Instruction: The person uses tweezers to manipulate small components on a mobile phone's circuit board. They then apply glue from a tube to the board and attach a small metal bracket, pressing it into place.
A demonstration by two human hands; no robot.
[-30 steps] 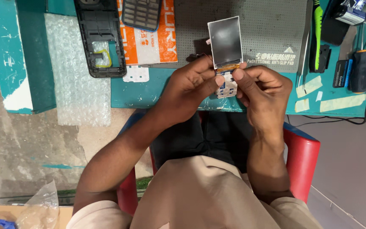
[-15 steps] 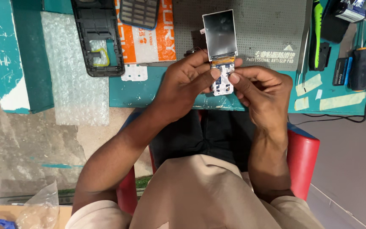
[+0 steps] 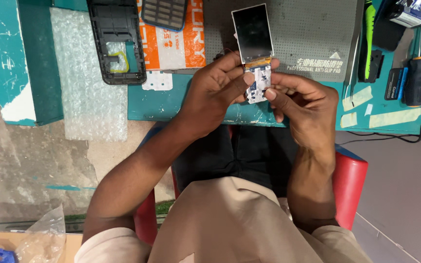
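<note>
Two hands pinch a small phone display module (image 3: 253, 39) at frame centre-top: left hand (image 3: 215, 92) and right hand (image 3: 300, 104) clamp its white flex strip (image 3: 258, 84) above the teal desk (image 3: 162, 104). Likely fitting stage; next needs careful alignment with the phone housing (image 3: 118, 41), upper left.

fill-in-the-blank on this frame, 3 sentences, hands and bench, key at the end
1. Both hands, left hand and right hand, hold a small ____ module with a dark glass face.
2. The black phone frame lies partly on clear ____ wrap.
3. The person sits on a ____ seat.

Missing words: screen; bubble; red
</note>
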